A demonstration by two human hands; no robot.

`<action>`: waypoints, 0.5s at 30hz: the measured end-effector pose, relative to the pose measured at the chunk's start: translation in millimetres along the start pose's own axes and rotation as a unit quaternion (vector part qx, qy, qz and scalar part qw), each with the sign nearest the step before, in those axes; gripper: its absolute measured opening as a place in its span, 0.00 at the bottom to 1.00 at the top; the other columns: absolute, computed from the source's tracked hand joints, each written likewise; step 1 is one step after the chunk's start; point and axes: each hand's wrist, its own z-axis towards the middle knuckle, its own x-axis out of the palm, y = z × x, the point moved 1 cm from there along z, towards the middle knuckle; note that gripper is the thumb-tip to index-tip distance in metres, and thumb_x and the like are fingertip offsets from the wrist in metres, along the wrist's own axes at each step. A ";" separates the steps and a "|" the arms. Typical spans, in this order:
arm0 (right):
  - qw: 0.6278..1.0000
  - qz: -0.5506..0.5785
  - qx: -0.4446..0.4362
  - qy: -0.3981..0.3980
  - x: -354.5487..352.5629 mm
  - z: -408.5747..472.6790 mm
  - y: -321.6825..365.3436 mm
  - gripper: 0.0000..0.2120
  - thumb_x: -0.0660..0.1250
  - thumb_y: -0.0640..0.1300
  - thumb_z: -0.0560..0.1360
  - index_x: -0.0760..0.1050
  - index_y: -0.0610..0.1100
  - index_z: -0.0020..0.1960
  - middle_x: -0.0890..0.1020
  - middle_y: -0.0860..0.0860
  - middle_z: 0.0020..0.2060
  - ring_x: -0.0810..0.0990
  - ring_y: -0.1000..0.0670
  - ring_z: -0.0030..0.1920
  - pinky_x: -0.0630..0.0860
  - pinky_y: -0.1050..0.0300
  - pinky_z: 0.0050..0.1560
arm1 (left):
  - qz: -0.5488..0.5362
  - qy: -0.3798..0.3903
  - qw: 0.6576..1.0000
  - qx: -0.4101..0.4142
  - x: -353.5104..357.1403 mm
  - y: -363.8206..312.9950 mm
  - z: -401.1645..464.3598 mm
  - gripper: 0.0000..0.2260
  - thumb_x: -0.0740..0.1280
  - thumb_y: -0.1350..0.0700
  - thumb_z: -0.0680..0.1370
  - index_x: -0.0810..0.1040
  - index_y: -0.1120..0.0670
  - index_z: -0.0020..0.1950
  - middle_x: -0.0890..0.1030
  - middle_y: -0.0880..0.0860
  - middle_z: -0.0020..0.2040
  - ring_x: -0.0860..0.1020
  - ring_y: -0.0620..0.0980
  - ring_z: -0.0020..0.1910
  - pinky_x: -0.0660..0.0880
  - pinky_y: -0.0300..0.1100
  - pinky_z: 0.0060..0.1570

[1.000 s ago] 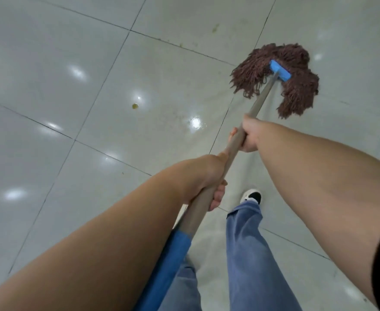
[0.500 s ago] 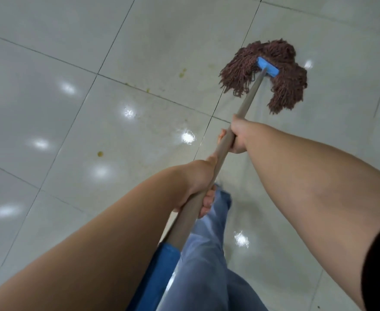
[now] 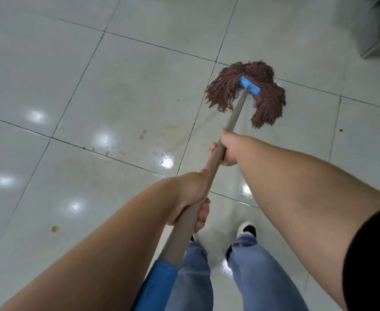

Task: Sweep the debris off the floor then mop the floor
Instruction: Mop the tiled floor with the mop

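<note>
A mop with a brown string head [image 3: 263, 102] and a blue clamp [image 3: 249, 85] lies flat on the white tiled floor [image 3: 50, 70] ahead of me. Its grey-brown handle [image 3: 234, 117] runs back toward me and ends in a blue grip [image 3: 155, 286]. My right hand [image 3: 228, 149] grips the handle partway down. My left hand [image 3: 192, 198] grips it lower, nearer my body. Yellowish stains [image 3: 142, 134] mark the tiles left of the handle, and one small spot [image 3: 54, 228] lies at lower left.
My legs in blue jeans [image 3: 252, 272] and a white and black shoe [image 3: 247, 228] stand below the hands. A metal piece of furniture [image 3: 379, 39] stands at the top right corner. A dark speck [image 3: 341, 130] lies on the tile at right. Wet sheen shows near my feet.
The view has shifted as I stepped; the mop head now lies farther along the floor past a tile seam, both hands keep their hold, and a metal object has come into view at top right.
</note>
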 end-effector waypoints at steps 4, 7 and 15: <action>1.000 0.005 0.008 0.016 -21.3 18.4 72.0 0.24 0.53 0.61 0.79 0.62 0.41 0.39 0.69 0.48 0.13 0.67 0.53 0.11 0.73 0.61 0.19 | 0.001 -0.013 1.000 -0.012 21.8 -73.6 5.9 0.30 0.53 0.29 0.72 0.66 0.56 0.34 0.67 0.51 0.18 0.65 0.47 0.14 0.67 0.31 0.19; 1.000 -0.007 0.015 0.020 -46.9 33.9 139.0 0.24 0.54 0.62 0.78 0.63 0.40 0.39 0.69 0.48 0.13 0.67 0.52 0.11 0.73 0.60 0.19 | -0.007 -0.018 1.000 -0.012 49.2 -140.2 9.4 0.30 0.53 0.28 0.71 0.66 0.56 0.33 0.67 0.51 0.18 0.65 0.47 0.14 0.66 0.31 0.18; 0.999 -0.030 0.010 0.031 -107.2 65.1 315.7 0.25 0.52 0.62 0.79 0.62 0.40 0.38 0.69 0.48 0.12 0.67 0.53 0.11 0.73 0.62 0.18 | -0.023 -0.022 0.999 -0.012 109.1 -319.6 16.7 0.29 0.53 0.29 0.72 0.65 0.56 0.34 0.67 0.51 0.18 0.64 0.47 0.13 0.66 0.30 0.19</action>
